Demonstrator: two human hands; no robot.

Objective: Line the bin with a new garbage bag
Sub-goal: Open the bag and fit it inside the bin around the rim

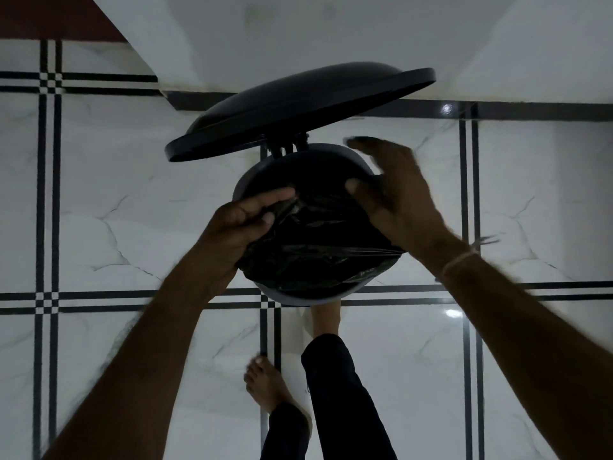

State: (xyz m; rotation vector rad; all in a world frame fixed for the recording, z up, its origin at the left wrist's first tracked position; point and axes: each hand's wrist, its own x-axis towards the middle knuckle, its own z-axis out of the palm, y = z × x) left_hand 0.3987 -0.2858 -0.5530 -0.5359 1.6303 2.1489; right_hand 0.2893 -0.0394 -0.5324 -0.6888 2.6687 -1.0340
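Looking straight down here. The floor (139,200) is white marble-look tile with black double stripes crossing it, and a pale wall (298,34) runs along the far side. The round bin (300,298) sits in the middle of the floor, just near of that wall, with its black domed lid (298,104) tipped up on the hinge at the far edge and angled so the right side is higher.

The garbage bag (318,247) is black and crinkly and lies over the mouth of the bin, bunched across the near half, with its edge draped over the near rim. The far half of the opening just looks dark, so I honestly can't say how far down the plastic goes.

The left hand (238,224) is at the left rim, thumb and fingers pinched together on a fold of the bag. The right hand (394,194) is at the far-right rim, fingers spread apart, thumb pressed on the plastic at the edge; it's motion-blurred, so a real grip is hard to call. There's a thin band (459,260) on that wrist.

One bare foot (265,383) is planted on the floor near of the bin, the other foot (326,318) pushes in under the near rim.
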